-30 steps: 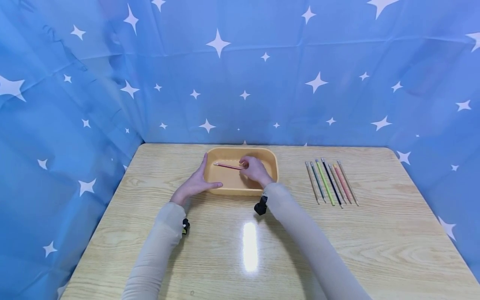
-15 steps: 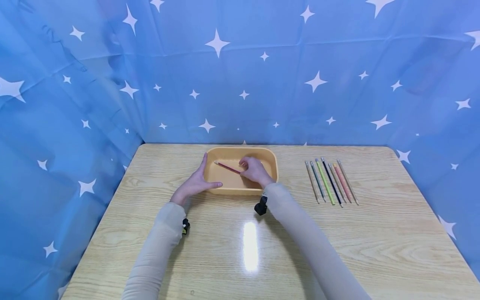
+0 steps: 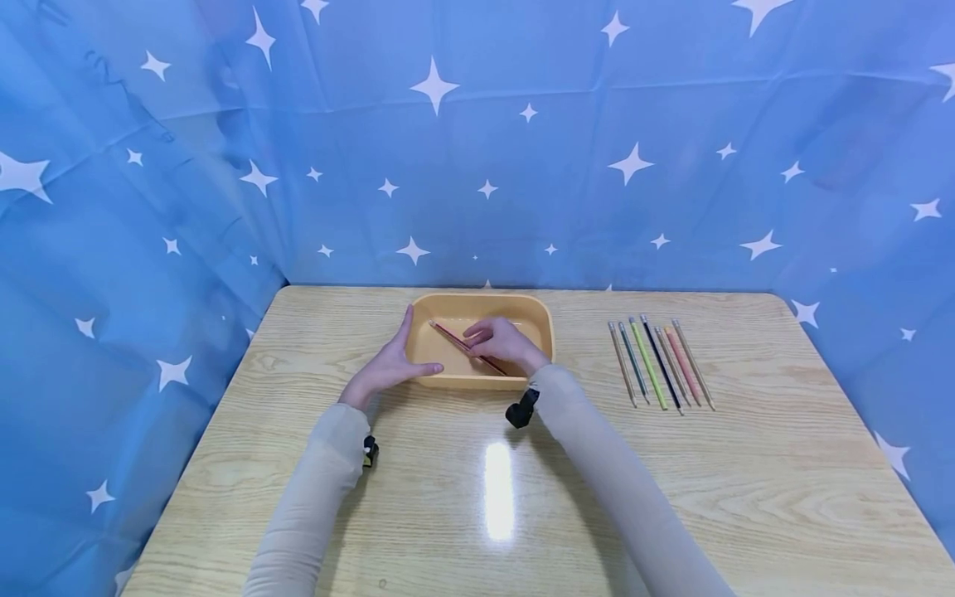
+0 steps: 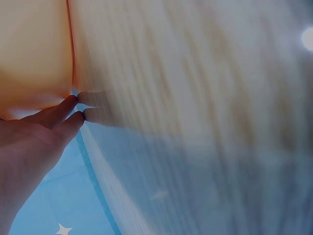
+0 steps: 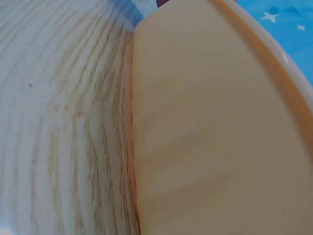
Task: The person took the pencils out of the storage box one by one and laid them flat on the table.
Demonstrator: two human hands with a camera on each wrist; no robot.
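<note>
A shallow orange-tan plastic tray (image 3: 477,382) sits at the back middle of the table. In it lies a dark red pencil (image 3: 448,335), slanting from back left to front right. Inside the tray, my right hand (image 3: 507,342) pinches the pencil near its middle with curled fingers. My left hand (image 3: 388,363) rests against the tray's left front corner, thumb along the front rim and straight fingers along the left side. In the left wrist view, fingertips of the left hand (image 4: 36,137) touch the tray's outer wall (image 4: 34,54). The right wrist view shows mostly tray wall (image 5: 215,127).
Several pencils lie side by side to the right of the tray, among them a lime green pencil (image 3: 647,363) and a pink pencil (image 3: 682,365). A blue curtain (image 3: 522,166) with white stars hangs behind the wooden table (image 3: 791,464).
The red pencil has turned, its front end swinging towards the tray's front side, now seen past my right hand. That hand has shifted slightly left. My left hand has stayed put.
</note>
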